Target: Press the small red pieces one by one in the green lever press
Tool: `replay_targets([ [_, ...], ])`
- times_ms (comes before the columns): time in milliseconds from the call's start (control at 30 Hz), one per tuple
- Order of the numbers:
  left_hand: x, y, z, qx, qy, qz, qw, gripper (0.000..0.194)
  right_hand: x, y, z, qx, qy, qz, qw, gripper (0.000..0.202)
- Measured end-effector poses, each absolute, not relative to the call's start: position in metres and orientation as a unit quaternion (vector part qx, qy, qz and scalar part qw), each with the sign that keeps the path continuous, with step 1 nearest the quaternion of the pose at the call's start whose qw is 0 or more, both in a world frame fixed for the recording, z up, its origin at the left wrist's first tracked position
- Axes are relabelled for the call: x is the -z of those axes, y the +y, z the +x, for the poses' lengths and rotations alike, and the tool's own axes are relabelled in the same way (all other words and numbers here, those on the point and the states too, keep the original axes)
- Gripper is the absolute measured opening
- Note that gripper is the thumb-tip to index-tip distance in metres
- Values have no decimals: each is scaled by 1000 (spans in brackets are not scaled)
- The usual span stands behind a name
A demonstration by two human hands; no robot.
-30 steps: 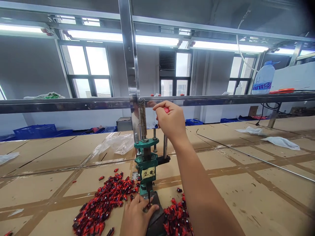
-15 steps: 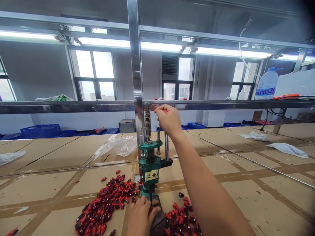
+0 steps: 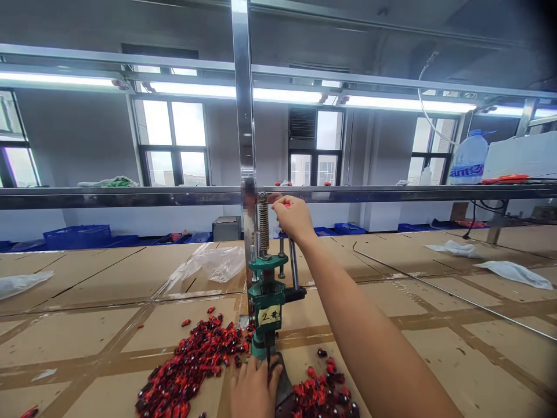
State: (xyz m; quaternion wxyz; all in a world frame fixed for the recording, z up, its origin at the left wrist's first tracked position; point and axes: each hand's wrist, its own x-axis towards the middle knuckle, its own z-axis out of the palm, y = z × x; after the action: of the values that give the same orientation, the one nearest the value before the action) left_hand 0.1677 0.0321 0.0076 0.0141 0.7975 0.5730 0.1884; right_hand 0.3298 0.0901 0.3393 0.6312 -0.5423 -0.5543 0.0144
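Note:
A green hand press (image 3: pixel 267 293) with a paper label reading "2#" stands upright in front of me. My right hand (image 3: pixel 295 219) is closed around the red knob (image 3: pixel 287 205) at the top of the press's lever (image 3: pixel 295 264). Down at the dark base (image 3: pixel 284 380), my left hand (image 3: pixel 253 390) has its thumb and fingers on either side of the thin punch. Whatever lies between those fingertips is hidden. A pile of small red and black parts (image 3: pixel 191 363) spreads left of the press. Another pile of such parts (image 3: pixel 324 389) lies to its right.
Brown cardboard and tape cover the table (image 3: pixel 108 278). A clear plastic bag (image 3: pixel 217 262) lies behind the left pile. At right a thin metal rod (image 3: pixel 435 287) crosses the table. A metal post (image 3: pixel 246 116) and shelf rail (image 3: pixel 174 197) stand behind the press, with a large water bottle (image 3: pixel 470 158) above.
The whole view has shifted, so the scene sits slightly lower. Both hands keep nearly the same places on the lever knob and at the press base.

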Motion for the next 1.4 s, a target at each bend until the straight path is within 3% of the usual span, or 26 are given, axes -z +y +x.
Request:
replay_targets([
  [167,-2,32,174,-199,597,777,7,42,-342,93,335,-26,-578,-556,597,15],
  [433,17,28,163,-295,555,778,3,39,-339,103,339,-21,-598,-561,572,31],
  [667,9,41,140,-350,503,771,174,26,-334,100,336,-5,-584,-547,600,17],
  [900,12,52,132,-438,419,775,177,54,-333,95,331,16,-560,-545,623,16],
  [1233,17,53,130,-412,429,790,145,62,-334,88,330,13,-555,-522,648,15],
  [1400,19,51,133,-391,447,788,163,65,-328,37,318,27,-554,-481,680,14],
])
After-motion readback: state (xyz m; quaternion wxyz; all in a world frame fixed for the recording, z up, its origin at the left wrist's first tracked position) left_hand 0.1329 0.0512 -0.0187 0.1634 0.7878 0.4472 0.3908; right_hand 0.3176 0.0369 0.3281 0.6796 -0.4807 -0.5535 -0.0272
